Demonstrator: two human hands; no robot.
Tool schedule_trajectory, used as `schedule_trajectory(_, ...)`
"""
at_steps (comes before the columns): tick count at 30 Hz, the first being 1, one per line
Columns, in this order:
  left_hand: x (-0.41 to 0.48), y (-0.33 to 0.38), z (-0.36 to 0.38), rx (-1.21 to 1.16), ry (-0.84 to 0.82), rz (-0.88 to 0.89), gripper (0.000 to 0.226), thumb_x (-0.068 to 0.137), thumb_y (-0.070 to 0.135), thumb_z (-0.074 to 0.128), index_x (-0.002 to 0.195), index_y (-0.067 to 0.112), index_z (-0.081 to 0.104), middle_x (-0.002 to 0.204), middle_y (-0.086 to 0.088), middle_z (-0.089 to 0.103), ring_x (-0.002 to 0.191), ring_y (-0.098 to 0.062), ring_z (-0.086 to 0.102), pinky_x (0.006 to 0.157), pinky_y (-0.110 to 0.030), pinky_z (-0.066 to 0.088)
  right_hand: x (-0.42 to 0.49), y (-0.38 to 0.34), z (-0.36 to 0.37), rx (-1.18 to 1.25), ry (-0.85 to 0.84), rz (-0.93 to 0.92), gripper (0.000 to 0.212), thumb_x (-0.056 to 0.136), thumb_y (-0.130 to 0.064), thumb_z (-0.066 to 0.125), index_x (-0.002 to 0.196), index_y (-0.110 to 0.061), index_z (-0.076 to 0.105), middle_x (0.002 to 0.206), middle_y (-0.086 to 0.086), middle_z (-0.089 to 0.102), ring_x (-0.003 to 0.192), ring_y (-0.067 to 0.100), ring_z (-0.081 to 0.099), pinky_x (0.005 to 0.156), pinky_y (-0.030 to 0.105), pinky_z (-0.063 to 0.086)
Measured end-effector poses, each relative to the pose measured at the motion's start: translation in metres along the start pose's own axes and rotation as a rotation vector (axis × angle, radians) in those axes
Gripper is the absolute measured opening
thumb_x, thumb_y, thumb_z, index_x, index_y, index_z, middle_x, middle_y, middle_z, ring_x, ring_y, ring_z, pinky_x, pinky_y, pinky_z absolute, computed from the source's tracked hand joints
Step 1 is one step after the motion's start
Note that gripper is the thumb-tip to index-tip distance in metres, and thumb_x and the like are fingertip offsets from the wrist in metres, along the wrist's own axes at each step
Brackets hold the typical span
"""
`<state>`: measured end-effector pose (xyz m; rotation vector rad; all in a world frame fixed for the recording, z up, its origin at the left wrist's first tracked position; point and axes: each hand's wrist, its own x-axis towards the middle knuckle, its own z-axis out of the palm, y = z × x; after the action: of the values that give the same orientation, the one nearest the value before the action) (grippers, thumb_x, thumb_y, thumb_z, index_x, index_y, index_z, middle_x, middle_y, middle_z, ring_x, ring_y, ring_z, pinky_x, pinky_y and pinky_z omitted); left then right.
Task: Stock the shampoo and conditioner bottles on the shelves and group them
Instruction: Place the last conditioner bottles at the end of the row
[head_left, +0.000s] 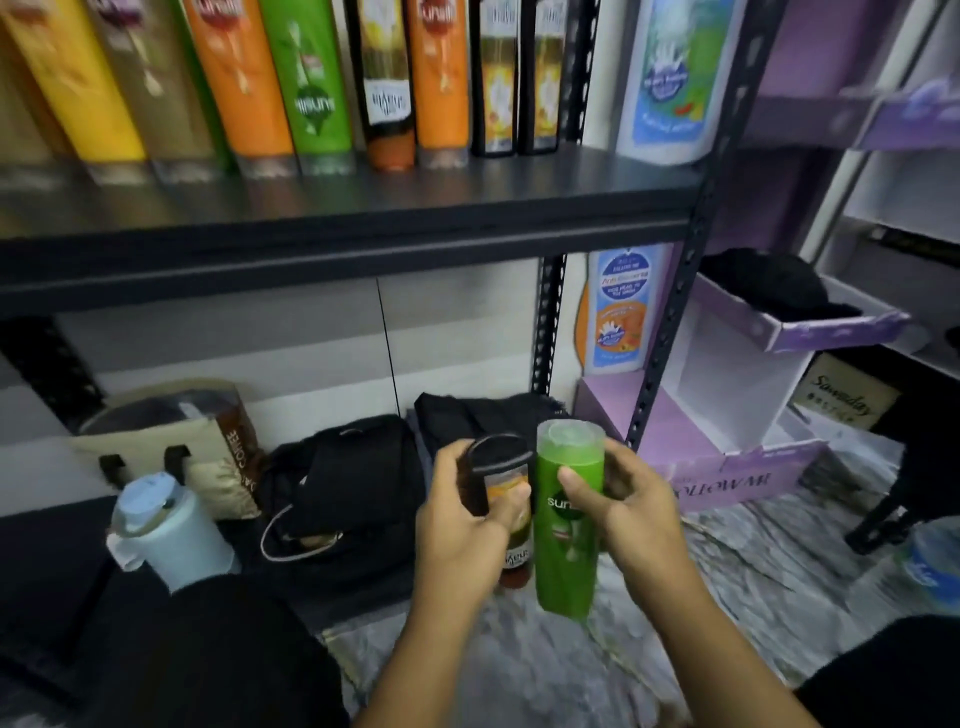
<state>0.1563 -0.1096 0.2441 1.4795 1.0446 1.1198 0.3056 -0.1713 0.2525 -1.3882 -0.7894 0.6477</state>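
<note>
My left hand (465, 525) grips a dark brown bottle (501, 480) with a black cap and an orange label. My right hand (621, 504) grips a green bottle (566, 551) with a clear cap, thumb across its front. Both bottles are held upright side by side, below the black shelf (343, 234). On that shelf stands a row of bottles upside down: yellow (78, 83), orange (244, 78), green (311, 78), dark brown (387, 88), a second orange bottle (441, 78) and two black-edged ones (519, 78).
Under the shelf lie a black bag (348, 483), a paper coffee bag (208, 441) and a pale blue tumbler (166, 525). The rack's perforated black post (675, 312) stands right of my hands. A purple cardboard display (737, 395) stands beyond it, on marble-patterned floor (753, 571).
</note>
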Motion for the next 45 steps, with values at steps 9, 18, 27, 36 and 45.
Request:
schedule_trajectory(9, 0.081, 0.203, -0.035, -0.085, 0.037, 0.448, 0.03, 0.09, 0.038, 0.077, 0.114, 0.047, 0.06, 0.103, 0.031, 0.071, 0.096, 0.01, 0.068, 0.083, -0.025, 0.055, 0.078, -0.215, 0.031, -0.034, -0.11, -0.469, 0.028, 0.091, -0.03, 0.074, 0.118, -0.029, 0.069, 0.104, -0.008, 0.077, 0.096, 0.01, 0.074, 0.082, 0.036, 0.059)
schedule_trajectory(18, 0.17, 0.322, -0.042, -0.031, 0.196, 0.635, 0.031, 0.089, 0.05, 0.075, 0.115, 0.039, 0.062, 0.097, 0.02, 0.073, 0.089, 0.006, 0.069, 0.082, -0.031, 0.058, 0.161, -0.323, 0.082, 0.105, -0.077, -0.54, 0.029, 0.092, -0.045, 0.067, 0.119, -0.036, 0.064, 0.116, -0.003, 0.071, 0.102, 0.023, 0.072, 0.085, 0.054, 0.061)
schedule_trajectory(27, 0.228, 0.325, -0.029, 0.216, 0.239, 0.576, 0.075, 0.084, 0.07, 0.065, 0.147, 0.037, 0.041, 0.134, 0.008, 0.063, 0.124, -0.018, 0.06, 0.102, -0.044, 0.051, 0.21, -0.322, 0.089, 0.196, -0.085, -0.511, 0.022, 0.1, -0.032, 0.062, 0.123, -0.032, 0.062, 0.113, -0.001, 0.073, 0.099, 0.02, 0.074, 0.087, 0.053, 0.06)
schedule_trajectory(36, 0.231, 0.288, -0.016, 0.146, -0.066, 0.499, 0.082, 0.098, 0.047, 0.064, 0.159, 0.044, 0.01, 0.148, 0.02, 0.049, 0.134, -0.006, 0.048, 0.114, -0.035, 0.038, 0.22, -0.236, 0.06, -0.339, -0.321, -0.381, 0.062, 0.09, -0.043, 0.073, 0.142, -0.038, 0.04, 0.131, -0.017, 0.065, 0.114, -0.003, 0.064, 0.107, 0.036, 0.049)
schedule_trajectory(45, 0.253, 0.276, 0.005, 0.093, -0.076, 0.483, 0.082, 0.097, 0.048, 0.063, 0.155, 0.056, 0.005, 0.154, 0.018, 0.044, 0.139, -0.011, 0.045, 0.119, -0.048, 0.035, 0.246, -0.234, 0.055, -0.42, -0.194, -0.339, 0.048, 0.088, -0.023, 0.077, 0.122, -0.029, 0.044, 0.116, -0.011, 0.068, 0.105, 0.009, 0.067, 0.098, 0.039, 0.056)
